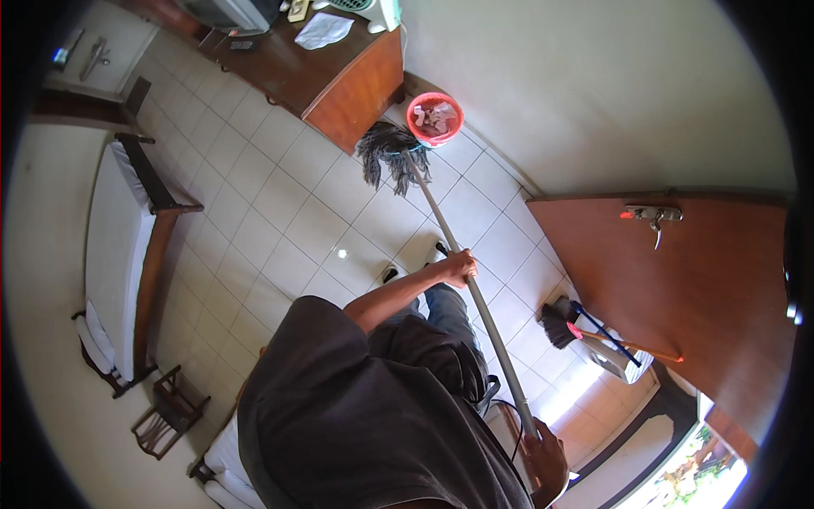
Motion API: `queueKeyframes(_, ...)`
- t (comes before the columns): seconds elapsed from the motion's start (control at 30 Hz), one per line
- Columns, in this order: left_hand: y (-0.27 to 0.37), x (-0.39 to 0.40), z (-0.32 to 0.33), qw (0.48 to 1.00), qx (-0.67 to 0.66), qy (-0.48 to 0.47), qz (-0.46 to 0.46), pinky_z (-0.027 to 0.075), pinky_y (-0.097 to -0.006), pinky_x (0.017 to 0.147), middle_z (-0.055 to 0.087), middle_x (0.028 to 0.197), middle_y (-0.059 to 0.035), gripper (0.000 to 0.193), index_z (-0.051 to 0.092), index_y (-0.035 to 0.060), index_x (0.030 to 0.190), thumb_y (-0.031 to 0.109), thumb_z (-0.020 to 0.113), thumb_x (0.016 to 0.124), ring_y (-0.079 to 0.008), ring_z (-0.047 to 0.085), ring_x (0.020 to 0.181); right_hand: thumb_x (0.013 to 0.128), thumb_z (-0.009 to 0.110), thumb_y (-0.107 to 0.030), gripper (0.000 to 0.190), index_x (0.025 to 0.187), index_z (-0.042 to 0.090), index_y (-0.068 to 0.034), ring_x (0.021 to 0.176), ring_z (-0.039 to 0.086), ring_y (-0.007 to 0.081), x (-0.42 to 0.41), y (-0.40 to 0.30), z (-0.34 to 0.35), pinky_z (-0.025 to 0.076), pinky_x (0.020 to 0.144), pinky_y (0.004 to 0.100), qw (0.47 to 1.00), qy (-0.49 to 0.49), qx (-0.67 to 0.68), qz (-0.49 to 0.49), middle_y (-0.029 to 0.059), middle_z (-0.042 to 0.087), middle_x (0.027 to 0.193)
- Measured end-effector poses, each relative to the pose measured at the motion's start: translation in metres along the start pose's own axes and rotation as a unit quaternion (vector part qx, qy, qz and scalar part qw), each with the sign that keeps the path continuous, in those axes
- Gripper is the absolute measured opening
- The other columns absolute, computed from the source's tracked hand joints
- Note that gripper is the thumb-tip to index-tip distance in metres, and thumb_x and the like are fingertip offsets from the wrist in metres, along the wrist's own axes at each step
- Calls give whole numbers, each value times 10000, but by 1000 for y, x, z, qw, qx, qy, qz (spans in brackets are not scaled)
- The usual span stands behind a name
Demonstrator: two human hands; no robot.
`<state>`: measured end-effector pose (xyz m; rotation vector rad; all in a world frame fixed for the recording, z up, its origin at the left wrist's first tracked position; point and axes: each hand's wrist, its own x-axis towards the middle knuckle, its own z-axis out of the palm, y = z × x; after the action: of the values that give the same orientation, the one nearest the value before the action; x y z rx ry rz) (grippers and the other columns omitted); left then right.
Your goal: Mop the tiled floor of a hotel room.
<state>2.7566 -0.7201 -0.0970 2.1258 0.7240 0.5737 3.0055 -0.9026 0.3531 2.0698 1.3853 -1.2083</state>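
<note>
My left hand (459, 268) is wrapped around the middle of a long mop handle (493, 324). Higher up the same handle, near its top end, my right hand (545, 453) grips it at the lower right. The grey string mop head (389, 156) rests on the tiled floor ahead of my feet, by the corner of a wooden desk. Touching or very close to the mop strands is a red bucket (435, 119) with crumpled pale paper or similar scraps inside.
The wooden desk (353, 83) carries a television (245, 16), a white cloth (324, 30) and a fan (375, 13). To the right stand a wooden door (661, 267), a broom (559, 326) and a dustpan (610, 356). A bed (117, 254) and chair (168, 413) are left.
</note>
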Motion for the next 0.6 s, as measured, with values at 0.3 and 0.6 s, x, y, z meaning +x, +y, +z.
queueKeyframes(0.3,31,-5,-22,990,41,-12,-131,461,-472,629,544,763,-48,102,578,121,657,93,604,563,-298,526,909,902,579,-161,454,1329,433,-108,381,521,134,10,-19,-27,433,353,302,982,-161,92,46,52,514,532)
queueKeyframes(0.6,19,-28,-40,974,91,-26,-208,496,-439,700,608,866,-22,151,665,161,782,156,679,632,-233,563,972,842,616,-128,569,1370,405,-114,433,601,190,30,-57,-21,487,440,342,971,-216,83,65,121,602,584)
